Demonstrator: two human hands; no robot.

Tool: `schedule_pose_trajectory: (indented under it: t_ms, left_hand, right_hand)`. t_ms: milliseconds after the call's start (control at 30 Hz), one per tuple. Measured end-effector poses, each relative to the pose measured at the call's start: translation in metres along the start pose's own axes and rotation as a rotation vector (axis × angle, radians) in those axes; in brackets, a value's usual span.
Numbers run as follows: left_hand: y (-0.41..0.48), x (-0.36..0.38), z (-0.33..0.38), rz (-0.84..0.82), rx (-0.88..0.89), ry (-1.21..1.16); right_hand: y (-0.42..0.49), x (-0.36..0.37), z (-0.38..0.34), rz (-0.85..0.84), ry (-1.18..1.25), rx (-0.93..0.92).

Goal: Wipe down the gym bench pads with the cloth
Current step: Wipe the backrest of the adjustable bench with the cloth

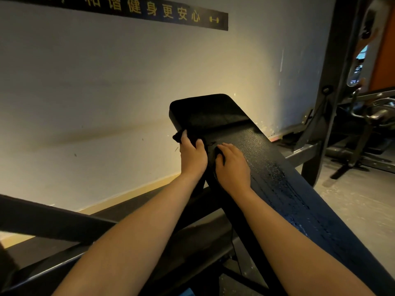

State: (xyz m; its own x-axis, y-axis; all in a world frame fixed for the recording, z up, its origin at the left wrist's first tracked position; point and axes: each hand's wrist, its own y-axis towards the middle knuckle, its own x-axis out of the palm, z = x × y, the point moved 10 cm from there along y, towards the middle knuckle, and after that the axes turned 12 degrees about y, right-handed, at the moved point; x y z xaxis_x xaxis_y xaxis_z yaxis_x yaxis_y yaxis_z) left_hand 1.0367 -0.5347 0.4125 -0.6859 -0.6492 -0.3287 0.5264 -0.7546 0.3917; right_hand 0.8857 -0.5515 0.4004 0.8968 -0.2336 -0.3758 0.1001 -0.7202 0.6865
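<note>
A long black gym bench pad [267, 159] runs from the lower right up toward the wall, ending in a raised head section [205, 112]. Wet streaks and droplets show on its surface [277, 180]. A dark cloth [193, 136] lies over the pad's left edge. My left hand [192, 157] grips the cloth at that edge, fingers curled over it. My right hand [233, 165] presses flat on the pad beside it, with a bit of the cloth under its fingers.
A pale wall [106, 92] with a dark banner of yellow characters [162, 11] stands close behind. Black frame bars [53, 221] cross at lower left. A steel upright [333, 82] and other gym machines [367, 124] stand at right on grey floor [352, 199].
</note>
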Motion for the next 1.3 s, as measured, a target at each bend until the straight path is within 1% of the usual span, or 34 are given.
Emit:
schedule_pose_trajectory:
  t_ms: [133,267,333,400,500,567,633,667,733,800,833,900,967,1000,1100,1200,1300]
  left_hand:
    - [-0.028,0.008,-0.012,0.03,-0.007,0.036]
    - [-0.06,0.01,-0.029,-0.051,-0.029,0.033]
    - [-0.069,0.006,-0.031,-0.082,-0.032,0.001]
    - [-0.071,-0.004,-0.027,-0.064,-0.037,-0.082]
    - [-0.066,-0.022,-0.008,-0.012,-0.018,-0.303]
    - [-0.062,-0.022,0.004,-0.065,-0.031,-0.443]
    - [-0.058,-0.018,0.011,-0.132,-0.036,-0.533]
    - [-0.054,-0.015,0.011,-0.158,-0.029,-0.52]
    - [-0.046,-0.013,0.01,-0.167,-0.02,-0.418]
    - [-0.033,-0.012,0.0,-0.135,-0.013,-0.307]
    - [-0.028,-0.008,-0.007,-0.14,-0.044,-0.27]
    - [-0.027,0.007,-0.023,-0.214,-0.132,-0.242]
    - [-0.033,0.023,-0.029,-0.297,-0.153,-0.275]
    - [-0.036,0.027,-0.029,-0.309,-0.148,-0.289]
    - [-0.036,0.029,-0.028,-0.292,-0.107,-0.295]
    - [-0.033,0.028,-0.027,-0.27,-0.06,-0.312]
    - [-0.031,0.026,-0.028,-0.254,-0.032,-0.265]
  right_hand:
    - [-0.001,0.001,0.002,0.002,0.008,-0.001]
    - [-0.009,-0.005,-0.005,0.022,0.045,-0.034]
    - [-0.015,-0.005,-0.018,-0.002,0.057,-0.099]
    - [-0.024,0.0,-0.038,-0.065,0.069,-0.208]
    - [-0.031,0.008,-0.063,-0.157,0.255,-0.261]
    - [-0.028,0.01,-0.077,-0.169,0.351,-0.288]
    - [-0.023,0.007,-0.084,-0.119,0.36,-0.304]
    - [-0.019,0.005,-0.084,-0.086,0.355,-0.289]
    - [-0.01,-0.004,-0.077,-0.013,0.315,-0.247]
    - [0.003,-0.02,-0.058,0.095,0.203,-0.199]
    - [0.011,-0.028,-0.042,0.13,0.143,-0.15]
    - [0.026,-0.037,-0.005,0.109,0.033,-0.021]
    - [0.032,-0.036,0.022,0.045,0.013,0.087]
    - [0.032,-0.033,0.026,0.029,0.028,0.104]
    - [0.025,-0.015,0.004,0.012,0.055,0.052]
    - [0.014,0.009,-0.033,-0.059,0.035,-0.104]
    - [0.01,0.019,-0.042,-0.158,0.005,-0.24]
